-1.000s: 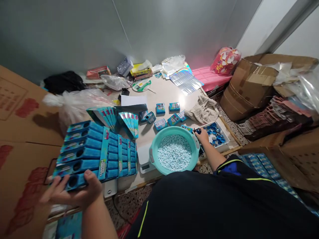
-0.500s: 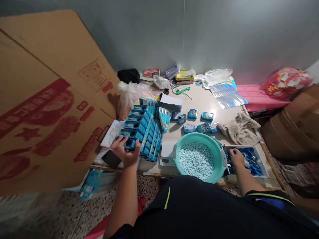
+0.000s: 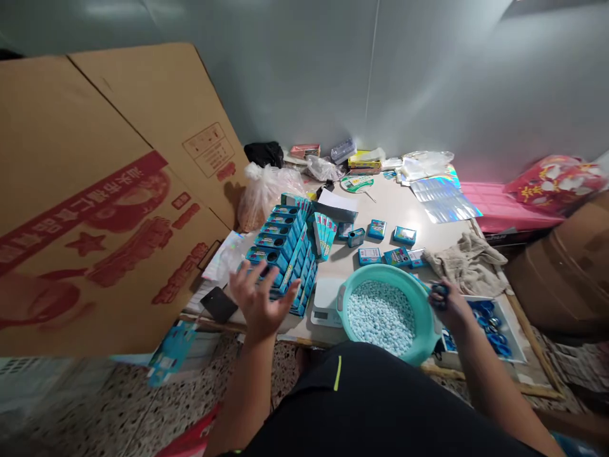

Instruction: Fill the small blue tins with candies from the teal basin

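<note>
My left hand (image 3: 259, 299) is open with fingers spread, at the front end of the stacked blue boxes (image 3: 285, 273), which have round dark holes on their faces. Whether its fingertips touch the stack I cannot tell. My right hand (image 3: 455, 311) is closed on a small dark blue plastic piece (image 3: 438, 295), at the right rim of a turquoise basin (image 3: 349, 322). Small pale blue and white pellets (image 3: 380, 314) fill much of that basin. Below my right hand, a white tray (image 3: 517, 343) holds several blue plastic pieces (image 3: 495, 330), partly hidden by my wrist.
A white scale (image 3: 325, 301) sits partly under the basin. Loose blue boxes (image 3: 377, 229) lie behind it, near a grey cloth (image 3: 469, 263). A large cardboard box (image 3: 118, 190) stands left, with a dark flat object (image 3: 219, 304) near it. Silvery sheets (image 3: 445, 198) lie at the back right.
My left hand has opened and come off the front box it was gripping. My right hand has lifted out of the tray toward the basin with a dark blue piece. The view has shifted slightly.
</note>
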The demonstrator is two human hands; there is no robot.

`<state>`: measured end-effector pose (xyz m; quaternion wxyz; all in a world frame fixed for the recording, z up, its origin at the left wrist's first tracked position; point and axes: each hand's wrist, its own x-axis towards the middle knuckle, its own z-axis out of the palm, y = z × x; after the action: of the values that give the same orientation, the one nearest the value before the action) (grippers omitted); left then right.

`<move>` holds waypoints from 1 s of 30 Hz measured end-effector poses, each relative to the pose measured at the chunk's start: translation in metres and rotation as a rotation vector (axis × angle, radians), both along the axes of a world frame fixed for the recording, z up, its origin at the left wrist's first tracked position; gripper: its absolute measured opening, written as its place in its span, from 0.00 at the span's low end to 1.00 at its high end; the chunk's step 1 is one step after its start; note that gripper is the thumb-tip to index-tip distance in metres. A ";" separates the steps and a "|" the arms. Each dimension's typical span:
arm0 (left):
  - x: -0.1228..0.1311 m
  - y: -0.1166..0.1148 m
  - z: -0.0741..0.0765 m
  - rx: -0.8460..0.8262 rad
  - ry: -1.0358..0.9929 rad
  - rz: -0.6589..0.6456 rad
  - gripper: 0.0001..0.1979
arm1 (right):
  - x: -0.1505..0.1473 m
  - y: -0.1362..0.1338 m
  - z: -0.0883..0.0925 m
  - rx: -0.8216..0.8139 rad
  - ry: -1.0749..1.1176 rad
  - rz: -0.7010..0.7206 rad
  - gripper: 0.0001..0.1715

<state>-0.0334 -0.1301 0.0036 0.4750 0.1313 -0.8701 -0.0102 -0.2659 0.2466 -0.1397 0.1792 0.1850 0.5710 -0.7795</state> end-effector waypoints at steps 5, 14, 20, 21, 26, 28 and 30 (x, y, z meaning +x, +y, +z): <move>-0.036 0.060 0.003 0.135 -0.375 -0.745 0.22 | 0.077 -0.097 0.051 -0.390 -0.156 0.481 0.29; -0.039 0.066 -0.051 0.487 -0.575 -0.999 0.15 | 0.117 -0.135 0.062 -0.506 -0.420 0.666 0.24; -0.033 0.069 -0.051 0.727 -0.498 -1.014 0.13 | 0.117 -0.137 0.057 -0.582 -0.389 0.752 0.30; -0.033 0.069 -0.047 0.740 -0.467 -0.985 0.12 | 0.117 -0.137 0.057 -0.601 -0.372 0.776 0.31; -0.019 0.044 -0.004 0.510 -0.274 -0.737 0.12 | 0.116 -0.134 0.058 -0.628 -0.369 0.763 0.35; -0.008 0.020 0.024 0.330 -0.169 -0.529 0.10 | 0.117 -0.132 0.058 -0.616 -0.388 0.760 0.37; 0.002 -0.006 0.053 0.264 -0.102 -0.277 0.08 | 0.117 -0.131 0.059 -0.608 -0.398 0.786 0.37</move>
<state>-0.0316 -0.1357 0.0562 0.4029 0.0717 -0.8939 -0.1827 -0.1486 0.1155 -0.0808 0.6081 0.0411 0.3005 -0.7336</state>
